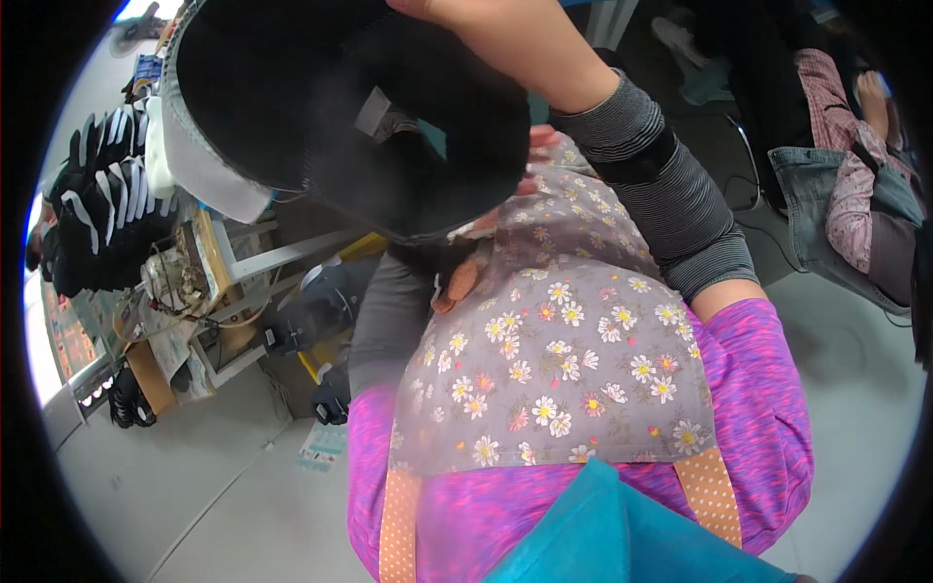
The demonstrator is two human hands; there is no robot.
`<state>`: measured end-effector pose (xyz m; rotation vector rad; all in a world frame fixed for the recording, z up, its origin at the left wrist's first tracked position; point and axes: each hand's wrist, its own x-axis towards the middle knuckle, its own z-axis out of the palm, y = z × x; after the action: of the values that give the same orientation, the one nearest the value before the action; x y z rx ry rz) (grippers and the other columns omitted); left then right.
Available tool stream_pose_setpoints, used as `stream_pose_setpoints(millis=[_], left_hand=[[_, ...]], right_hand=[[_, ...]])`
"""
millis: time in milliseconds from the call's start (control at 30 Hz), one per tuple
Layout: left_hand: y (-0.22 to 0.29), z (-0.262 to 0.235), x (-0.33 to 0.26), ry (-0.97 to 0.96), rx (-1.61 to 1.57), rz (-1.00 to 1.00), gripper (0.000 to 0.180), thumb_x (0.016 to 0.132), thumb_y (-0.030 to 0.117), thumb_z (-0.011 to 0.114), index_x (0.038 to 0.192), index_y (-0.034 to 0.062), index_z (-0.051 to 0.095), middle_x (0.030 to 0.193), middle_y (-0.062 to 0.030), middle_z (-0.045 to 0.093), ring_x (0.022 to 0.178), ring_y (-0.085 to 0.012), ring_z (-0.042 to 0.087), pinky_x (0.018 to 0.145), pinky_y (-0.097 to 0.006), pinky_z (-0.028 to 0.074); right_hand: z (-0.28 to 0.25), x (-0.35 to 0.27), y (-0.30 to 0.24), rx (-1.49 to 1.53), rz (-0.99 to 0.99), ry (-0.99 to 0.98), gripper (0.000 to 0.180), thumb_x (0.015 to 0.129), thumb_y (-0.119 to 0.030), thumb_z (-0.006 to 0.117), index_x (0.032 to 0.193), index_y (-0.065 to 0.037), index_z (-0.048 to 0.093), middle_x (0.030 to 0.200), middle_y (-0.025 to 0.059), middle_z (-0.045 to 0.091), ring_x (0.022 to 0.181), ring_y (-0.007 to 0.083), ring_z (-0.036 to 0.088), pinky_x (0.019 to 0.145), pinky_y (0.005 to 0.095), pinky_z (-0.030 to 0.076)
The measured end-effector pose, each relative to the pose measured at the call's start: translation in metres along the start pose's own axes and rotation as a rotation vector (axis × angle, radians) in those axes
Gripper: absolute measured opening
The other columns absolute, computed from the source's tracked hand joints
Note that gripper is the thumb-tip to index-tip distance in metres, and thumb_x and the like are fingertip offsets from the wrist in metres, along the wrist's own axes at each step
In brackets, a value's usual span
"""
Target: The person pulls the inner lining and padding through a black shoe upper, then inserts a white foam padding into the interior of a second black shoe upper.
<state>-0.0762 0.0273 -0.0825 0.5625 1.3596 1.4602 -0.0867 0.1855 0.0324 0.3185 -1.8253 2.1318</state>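
A large black fabric piece [340, 107] with a grey-white padded rim [194, 165] hangs close to the camera, over my chest. My right hand [437, 8] is raised to the top edge of the picture and mostly cut off. It grips the top of the black piece. Its forearm, in a grey striped sleeve [661, 194], runs up from the right. My left hand does not show; the black piece covers that side. Below it I see my flowered grey apron [554, 360] over a purple top [768, 408].
Black gloves with white stripes [97, 194] are piled at the left, above a cluttered work stand [185, 282] with a black motor [316, 306] under it. Another person [846, 194] sits at the right. Teal cloth [612, 534] lies at the bottom, above the grey floor [194, 486].
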Motion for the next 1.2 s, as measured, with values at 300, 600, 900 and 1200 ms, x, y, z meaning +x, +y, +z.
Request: stream_pose_setpoints(millis=[300, 600, 900, 1200], left_hand=[[-0.029, 0.009, 0.035, 0.124, 0.408, 0.221, 0.068, 0.075, 0.010, 0.084, 0.131, -0.0063, 0.050, 0.130, -0.0192, 0.057, 0.121, -0.0317, 0.059, 0.102, -0.040, 0.049], [0.034, 0.050, -0.008, 0.026, 0.046, 0.056, 0.056, 0.086, 0.019, 0.078, 0.128, -0.0087, 0.053, 0.109, -0.0089, 0.065, 0.095, -0.0111, 0.061, 0.083, -0.026, 0.051], [0.091, -0.017, -0.097, -0.044, 0.161, 0.388, 0.037, 0.101, 0.032, 0.056, 0.117, -0.0014, 0.060, 0.100, -0.0125, 0.071, 0.087, -0.0199, 0.069, 0.080, -0.031, 0.055], [0.117, -0.077, -0.109, 0.082, -0.904, 1.052, 0.014, 0.093, 0.016, 0.059, 0.080, 0.0111, 0.061, 0.069, 0.0066, 0.061, 0.061, -0.0060, 0.053, 0.057, -0.022, 0.044]], right_hand=[[0.007, 0.008, 0.013, -0.226, -0.124, 0.106, 0.022, 0.092, -0.015, 0.067, 0.093, 0.006, 0.068, 0.069, 0.0163, 0.064, 0.061, 0.0171, 0.060, 0.060, 0.0336, 0.047], [-0.010, 0.004, 0.025, -0.533, -0.434, 0.228, 0.016, 0.090, -0.015, 0.068, 0.094, 0.001, 0.068, 0.079, 0.0241, 0.064, 0.070, 0.0414, 0.063, 0.058, 0.0388, 0.048], [-0.033, -0.005, 0.030, -0.166, -0.109, 0.264, 0.019, 0.094, -0.011, 0.066, 0.097, 0.008, 0.069, 0.079, -0.0038, 0.066, 0.072, 0.0042, 0.053, 0.064, 0.0228, 0.045], [-0.027, -0.013, 0.025, -0.200, -0.027, 0.244, 0.016, 0.094, -0.012, 0.068, 0.088, 0.003, 0.068, 0.075, -0.0076, 0.060, 0.068, 0.0008, 0.046, 0.057, 0.0201, 0.037]])
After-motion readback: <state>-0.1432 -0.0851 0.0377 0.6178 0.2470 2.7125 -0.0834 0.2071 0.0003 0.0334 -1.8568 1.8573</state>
